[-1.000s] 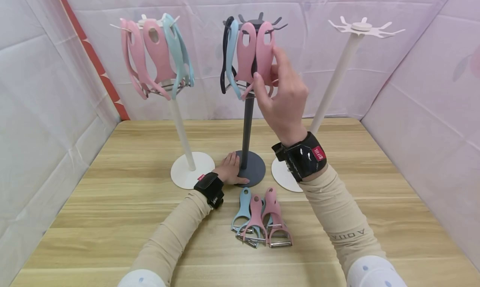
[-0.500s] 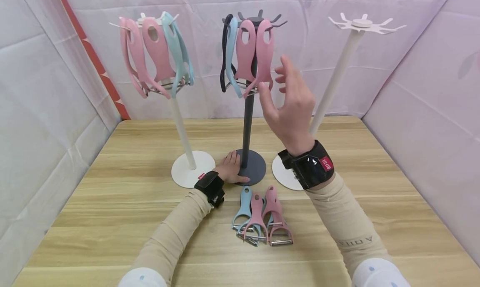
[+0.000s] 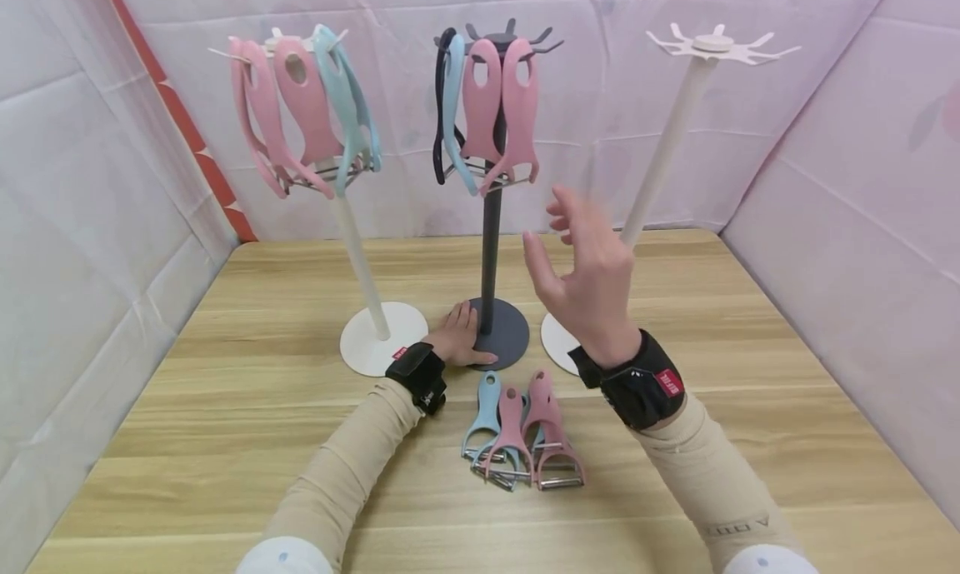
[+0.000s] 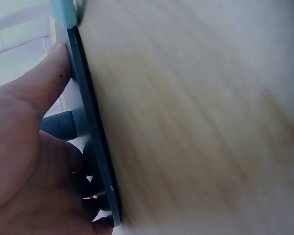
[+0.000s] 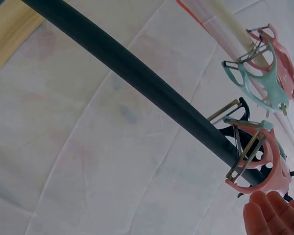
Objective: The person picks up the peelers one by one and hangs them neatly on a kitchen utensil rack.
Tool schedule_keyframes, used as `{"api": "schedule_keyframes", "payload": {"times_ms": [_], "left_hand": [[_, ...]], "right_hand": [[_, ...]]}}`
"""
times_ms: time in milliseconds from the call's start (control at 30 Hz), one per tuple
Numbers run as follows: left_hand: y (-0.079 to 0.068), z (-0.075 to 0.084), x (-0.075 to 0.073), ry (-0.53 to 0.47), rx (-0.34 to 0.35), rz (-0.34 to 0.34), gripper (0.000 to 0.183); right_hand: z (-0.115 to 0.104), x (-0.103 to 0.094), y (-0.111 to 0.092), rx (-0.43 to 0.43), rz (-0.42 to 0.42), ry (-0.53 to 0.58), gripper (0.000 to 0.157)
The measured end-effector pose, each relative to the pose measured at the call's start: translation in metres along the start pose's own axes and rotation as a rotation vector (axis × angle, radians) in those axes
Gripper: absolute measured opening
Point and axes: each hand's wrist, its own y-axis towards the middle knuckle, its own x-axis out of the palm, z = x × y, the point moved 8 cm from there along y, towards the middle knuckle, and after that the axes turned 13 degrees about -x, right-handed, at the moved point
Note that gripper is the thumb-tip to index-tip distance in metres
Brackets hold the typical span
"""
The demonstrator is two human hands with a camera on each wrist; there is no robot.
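Observation:
My left hand (image 3: 454,339) rests with straight fingers on the round base (image 3: 508,331) of the dark grey stand; in the left wrist view its thumb lies along the base's rim. My right hand (image 3: 588,282) is in the air right of the dark pole (image 3: 491,257), fingers loosely bent and holding nothing. Above it, pink peelers (image 3: 519,112), a light blue peeler (image 3: 452,99) and a black peeler (image 3: 440,116) hang from the dark stand's hooks. A pile of pink peelers (image 3: 512,428) and light blue peelers (image 3: 487,407) lies on the table before the base.
To the left, a white stand (image 3: 360,266) carries several pink and light blue peelers. Another white stand (image 3: 675,132), with bare hooks, rises at the right behind my right forearm. Pale cloth walls (image 3: 847,182) enclose the wooden table (image 3: 225,441).
My right hand has let go of the rightmost pink peeler, which now hangs on the dark stand, and has moved down and slightly right. My left hand has stayed on the base.

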Motion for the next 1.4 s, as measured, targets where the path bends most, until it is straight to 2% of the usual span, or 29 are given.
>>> {"api": "schedule_keyframes", "payload": {"times_ms": [167,300,467,567,667,767,867,933,1000,1100,1167,1333,1400], "left_hand": [[0.006,-0.002,0.003,-0.001,0.002,0.002,0.097],[0.005,-0.001,0.002,-0.005,0.006,0.008,0.097],[-0.002,0.001,-0.001,0.0,-0.001,0.003,0.095],[-0.007,0.001,-0.005,-0.013,-0.002,0.011,0.093],[-0.011,0.002,-0.009,-0.024,0.005,0.03,0.092],[-0.011,0.002,-0.01,-0.026,0.013,0.043,0.093],[-0.01,0.001,-0.009,-0.029,0.018,0.049,0.093],[-0.009,0.001,-0.009,-0.026,0.02,0.05,0.093],[-0.008,0.001,-0.008,-0.025,0.02,0.049,0.094],[-0.008,0.002,-0.008,-0.025,0.017,0.046,0.094],[-0.009,0.002,-0.009,-0.026,0.015,0.045,0.094],[-0.011,0.002,-0.009,-0.023,0.017,0.046,0.094],[-0.012,0.002,-0.009,-0.026,0.019,0.048,0.094]], "right_hand": [[-0.004,0.0,-0.023,0.009,-0.089,0.019,0.037],[-0.007,0.003,-0.045,0.004,-0.182,0.001,0.038],[-0.012,0.011,-0.079,-0.013,-0.366,-0.041,0.037],[-0.014,0.018,-0.099,0.022,-0.55,-0.081,0.036],[-0.012,0.028,-0.124,0.118,-0.803,-0.115,0.034],[-0.01,0.035,-0.15,0.237,-1.047,-0.107,0.025],[-0.012,0.036,-0.171,0.311,-1.198,-0.081,0.028],[-0.015,0.036,-0.18,0.301,-1.235,-0.076,0.037],[-0.018,0.036,-0.184,0.261,-1.235,-0.073,0.044],[-0.022,0.035,-0.188,0.213,-1.191,-0.066,0.039],[-0.023,0.036,-0.191,0.229,-1.175,-0.042,0.031],[-0.02,0.036,-0.2,0.316,-1.199,-0.028,0.029],[-0.02,0.036,-0.201,0.321,-1.201,-0.033,0.028]]}}
